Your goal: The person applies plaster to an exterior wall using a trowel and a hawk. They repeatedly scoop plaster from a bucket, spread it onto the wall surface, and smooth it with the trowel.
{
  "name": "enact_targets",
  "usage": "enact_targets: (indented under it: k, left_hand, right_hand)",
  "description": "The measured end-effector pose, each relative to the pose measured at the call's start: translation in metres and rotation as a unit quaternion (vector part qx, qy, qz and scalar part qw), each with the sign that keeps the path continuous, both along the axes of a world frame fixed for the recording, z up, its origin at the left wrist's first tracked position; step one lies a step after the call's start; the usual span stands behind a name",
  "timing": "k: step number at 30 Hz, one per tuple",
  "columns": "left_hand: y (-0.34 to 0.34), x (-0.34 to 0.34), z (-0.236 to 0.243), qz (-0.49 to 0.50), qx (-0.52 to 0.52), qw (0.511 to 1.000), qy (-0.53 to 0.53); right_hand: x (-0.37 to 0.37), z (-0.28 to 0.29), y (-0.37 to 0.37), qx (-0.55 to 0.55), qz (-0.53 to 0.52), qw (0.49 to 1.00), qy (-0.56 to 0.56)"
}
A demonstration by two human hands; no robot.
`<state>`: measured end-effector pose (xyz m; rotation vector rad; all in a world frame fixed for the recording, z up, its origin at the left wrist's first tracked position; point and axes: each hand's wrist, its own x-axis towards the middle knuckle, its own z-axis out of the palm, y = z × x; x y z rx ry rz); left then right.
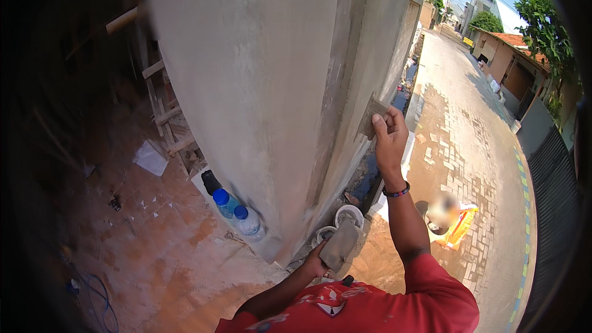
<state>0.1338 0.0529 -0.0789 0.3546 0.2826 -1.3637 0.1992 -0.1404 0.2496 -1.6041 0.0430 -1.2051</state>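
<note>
My right arm reaches up along the grey plastered wall (246,74). In my right hand (390,139), the thumb and fingers pinch a small flat grey-brown rectangular piece (372,116), which lies against the wall's right-hand face near its edge. The frame does not show whether it is a scraper or a small float. Low down near my body, my left hand (317,261) grips a rectangular grey board (341,245) by its left side. Part of that hand's fingers is hidden by the board. Two whitish buckets (349,214) stand just beyond the board, partly covered by it.
Two bottles with blue caps (246,221) and a black object (211,180) stand at the wall's left foot. Wooden pieces (179,142) lean behind them. A narrow gutter (369,172) runs along the wall beside the paved lane (462,135). An orange-and-white sack (459,228) lies right.
</note>
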Motion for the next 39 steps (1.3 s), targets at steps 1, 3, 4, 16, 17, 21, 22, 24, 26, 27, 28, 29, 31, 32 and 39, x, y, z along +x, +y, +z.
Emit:
enact_targets:
  k: [1,3,4,16,17,21,22,24,26,27,28,29,31,32,39]
  left_hand:
    - [0.001,-0.002,0.004,0.001,0.006,1.000,-0.005]
    - [0.002,-0.008,0.015,0.012,0.029,0.999,-0.036]
    - [0.004,-0.009,0.016,0.004,0.006,0.999,-0.041]
    - [0.021,-0.004,0.022,-0.012,0.066,0.997,-0.041]
    - [0.024,-0.003,0.021,-0.018,0.066,0.997,-0.043]
    - [0.026,-0.010,0.044,0.012,0.060,0.997,-0.048]
    - [0.024,-0.010,0.047,0.007,0.063,0.997,-0.044]
    - [0.022,-0.011,0.051,-0.006,0.070,0.997,-0.040]
    - [0.019,-0.011,0.038,0.003,0.050,0.998,-0.040]
    - [0.019,-0.012,0.032,0.008,0.040,0.998,-0.041]
    - [0.020,-0.015,0.026,-0.009,0.039,0.999,-0.034]
    - [0.021,-0.012,0.028,-0.024,0.037,0.999,-0.029]
    - [0.025,-0.012,0.028,-0.037,0.028,0.999,-0.015]
    - [0.026,-0.011,0.028,-0.035,0.021,0.999,-0.008]
    - [0.038,-0.008,0.018,-0.035,0.003,0.999,-0.028]
  right_hand:
    - [0.003,0.019,-0.001,-0.033,-0.021,0.999,-0.008]
    - [0.010,0.045,0.005,-0.054,-0.012,0.998,-0.018]
    - [0.014,0.055,0.014,-0.044,0.015,0.999,-0.021]
    - [-0.023,-0.093,0.006,0.205,0.056,0.971,0.111]
    - [-0.030,-0.080,0.005,0.224,0.060,0.969,0.089]
    - [-0.044,-0.038,-0.001,0.129,0.038,0.989,0.060]
    - [-0.043,-0.029,0.009,0.101,0.018,0.993,0.056]
    - [-0.039,-0.018,0.027,0.044,-0.027,0.998,0.043]
    - [-0.028,-0.026,0.025,-0.054,-0.120,0.991,0.027]
    - [-0.023,-0.027,0.032,-0.075,-0.143,0.987,0.019]
    - [-0.019,-0.027,0.040,-0.096,-0.166,0.981,0.010]
    - [-0.018,-0.024,0.049,-0.107,-0.219,0.969,0.039]
    - [-0.009,-0.023,0.056,-0.136,-0.245,0.960,0.013]
    - [-0.005,-0.020,0.057,-0.150,-0.259,0.954,-0.001]
    - [0.019,-0.016,0.075,-0.214,-0.321,0.922,0.016]
